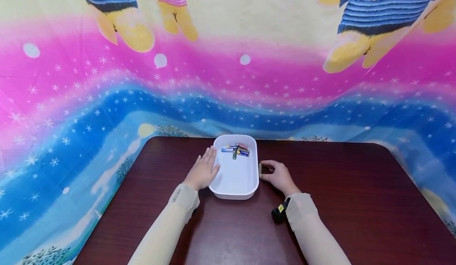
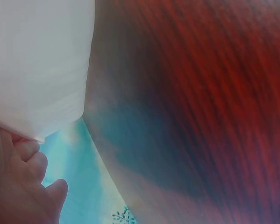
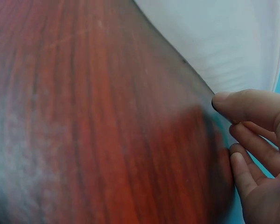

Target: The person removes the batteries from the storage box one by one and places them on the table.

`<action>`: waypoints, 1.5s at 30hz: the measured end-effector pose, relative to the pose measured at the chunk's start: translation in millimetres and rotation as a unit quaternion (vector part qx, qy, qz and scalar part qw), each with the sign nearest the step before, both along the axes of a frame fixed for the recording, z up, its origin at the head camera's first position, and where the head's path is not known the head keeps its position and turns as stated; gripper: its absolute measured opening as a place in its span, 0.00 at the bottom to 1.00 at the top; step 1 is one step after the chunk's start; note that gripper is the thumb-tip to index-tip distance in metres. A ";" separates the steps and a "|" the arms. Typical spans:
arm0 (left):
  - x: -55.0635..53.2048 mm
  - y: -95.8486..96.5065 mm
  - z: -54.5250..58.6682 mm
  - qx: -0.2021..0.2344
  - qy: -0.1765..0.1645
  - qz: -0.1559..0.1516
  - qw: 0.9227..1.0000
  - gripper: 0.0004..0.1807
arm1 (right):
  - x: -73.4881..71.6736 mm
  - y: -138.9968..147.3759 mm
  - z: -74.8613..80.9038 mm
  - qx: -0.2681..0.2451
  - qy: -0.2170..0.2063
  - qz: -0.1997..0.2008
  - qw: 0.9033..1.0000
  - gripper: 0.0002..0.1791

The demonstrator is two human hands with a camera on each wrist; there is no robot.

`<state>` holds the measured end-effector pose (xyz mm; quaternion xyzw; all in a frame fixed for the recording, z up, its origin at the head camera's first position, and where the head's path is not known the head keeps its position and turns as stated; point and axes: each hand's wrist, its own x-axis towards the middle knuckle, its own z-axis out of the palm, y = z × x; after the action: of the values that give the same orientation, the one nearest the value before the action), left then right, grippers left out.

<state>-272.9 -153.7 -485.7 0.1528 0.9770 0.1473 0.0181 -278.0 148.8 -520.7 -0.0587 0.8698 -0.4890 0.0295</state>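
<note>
A white plastic tray (image 1: 233,184) stands on the dark red table, with several small batteries (image 1: 243,151) of mixed colours lying in a loose pile toward its far end. My left hand (image 1: 202,171) lies along the tray's left rim, its fingers straight and the thumb over the inner side. At the tray's right side, my right hand (image 1: 279,176) pinches a small upright battery (image 1: 261,168), dull gold-green, between thumb and fingers. That battery is mostly hidden in the right wrist view, where the thumb (image 3: 242,106) and fingertips are close to the tray's outer wall (image 3: 233,42).
The brown-red wooden table (image 1: 356,201) has rounded far corners. Behind it hangs a colourful printed cloth (image 1: 228,79) that reaches the table's back edge. A black wrist device (image 1: 279,214) sits at the right cuff.
</note>
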 end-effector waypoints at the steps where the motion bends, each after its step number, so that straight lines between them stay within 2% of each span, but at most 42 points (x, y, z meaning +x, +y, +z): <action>1: 0.2 -0.1 0.1 0.001 0.001 0.000 1.000 0.38 | -0.1 0.1 -0.4 0.002 0.000 0.000 1.000 0.29; 20: 0.9 -0.4 -0.2 0.007 0.007 -0.004 1.000 0.38 | 2.3 -4.2 -1.9 0.060 0.023 0.011 0.998 0.29; 37: 1.1 -0.6 0.7 0.010 0.009 -0.005 1.000 0.36 | 2.2 -5.8 -2.9 0.079 0.045 0.017 0.996 0.29; 45: -0.4 0.1 -2.4 0.013 0.008 -0.002 1.000 0.37 | 3.1 -5.5 -2.6 0.078 0.038 0.012 0.996 0.29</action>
<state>-273.4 -153.6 -488.1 0.1557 0.9749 0.1590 0.0087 -274.9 143.3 -523.3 -0.0852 0.9049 -0.4169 0.0067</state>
